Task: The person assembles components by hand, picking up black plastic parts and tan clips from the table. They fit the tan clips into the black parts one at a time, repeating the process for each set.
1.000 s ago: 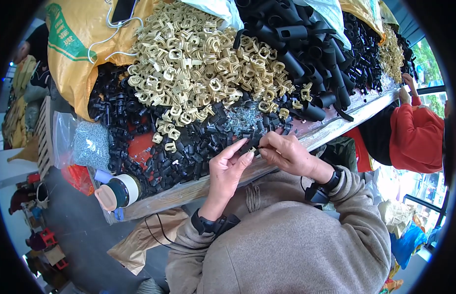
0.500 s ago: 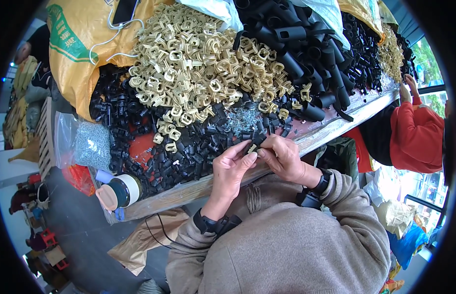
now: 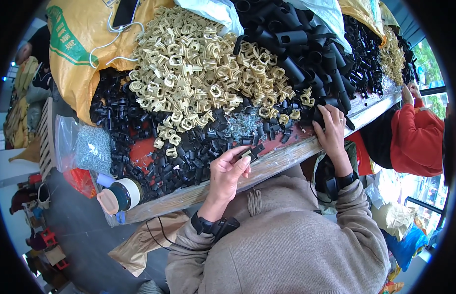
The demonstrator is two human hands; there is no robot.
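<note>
My left hand [image 3: 227, 175] is closed at the table's front edge, pinching a small black plastic piece with a beige part [image 3: 250, 154] between thumb and fingers. Further right, my right hand [image 3: 332, 131] is on a black plastic tube [image 3: 318, 116] at the near end of the tube heap, its fingers curled over it and covering part of it. Small black plastic clips [image 3: 189, 169] lie loose beyond my left hand. Behind them rises a heap of beige plastic frames [image 3: 203, 63]. Small silvery screws [image 3: 240, 123] are scattered between the two hands' areas.
Black tubes [image 3: 291, 39] pile up at the back. A bag of screws [image 3: 92, 147], a tape roll [image 3: 126, 192] and black fittings [image 3: 110, 108] stand at the left. The table's wooden edge [image 3: 282, 164] runs before me. A person in red [image 3: 417, 132] works at the right.
My right hand has left the small piece and moved right and away from me to the black tube. My left hand stays near its place, still holding the piece.
</note>
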